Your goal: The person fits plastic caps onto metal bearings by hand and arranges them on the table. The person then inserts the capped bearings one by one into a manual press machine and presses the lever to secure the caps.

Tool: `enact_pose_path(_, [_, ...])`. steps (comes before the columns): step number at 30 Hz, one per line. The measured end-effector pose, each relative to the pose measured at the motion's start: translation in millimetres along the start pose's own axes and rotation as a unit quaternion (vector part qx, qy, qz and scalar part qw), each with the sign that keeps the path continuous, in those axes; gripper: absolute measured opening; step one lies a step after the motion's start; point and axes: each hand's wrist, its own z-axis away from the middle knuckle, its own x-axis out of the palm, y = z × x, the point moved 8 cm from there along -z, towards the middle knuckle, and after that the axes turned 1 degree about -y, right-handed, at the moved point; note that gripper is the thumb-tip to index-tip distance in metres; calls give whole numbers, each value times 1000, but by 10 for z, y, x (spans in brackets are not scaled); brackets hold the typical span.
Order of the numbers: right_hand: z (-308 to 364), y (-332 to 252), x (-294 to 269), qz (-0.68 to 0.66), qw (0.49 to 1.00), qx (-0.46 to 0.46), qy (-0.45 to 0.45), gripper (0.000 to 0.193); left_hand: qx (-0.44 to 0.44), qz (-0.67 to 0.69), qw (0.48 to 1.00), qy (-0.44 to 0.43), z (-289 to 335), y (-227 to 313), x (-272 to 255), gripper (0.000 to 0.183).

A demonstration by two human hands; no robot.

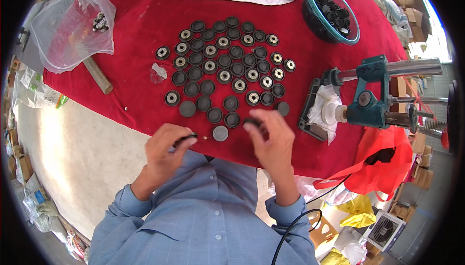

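Currently, left hand (165,149) pinches a dark piece (186,140), right hand (273,136) a blurred black part (254,122); round caps (207,87) crowd just beyond them, green press (365,98) to their right.

Looks like matt, dull plastic in the shallow round black cups (207,87); gleams as smooth, bright metal in the silver ring-shaped bearings (209,66) seated in some of them. Shows soft, lustreless, lightly creased cloth in the deep red table cover (131,73). Resembles thin, wrinkled, shiny plastic film in the clear bag (51,35), and worn, dull wood in the brownish round stick (98,76). Appears smooth, translucent and glossy, as plastic, in the round blue-rimmed bowl (316,26). Turns to painted metal with a low sheen in the dark teal press body (357,99), then to polished, reflective steel in the thick silver bar (414,67). Hard to tell between paper and film in the crumpled white wrap (319,105).
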Motion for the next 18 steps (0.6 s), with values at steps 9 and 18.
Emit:
enact_pose_path(9, [-336,-176,-72,213,945,-187,163,20,-120,16,988,97,-182,-397,-495,30])
enact_pose_path(18, [-61,-109,124,327,916,-185,143,31,-4,-133,984,119,-443,-197,-512,27])
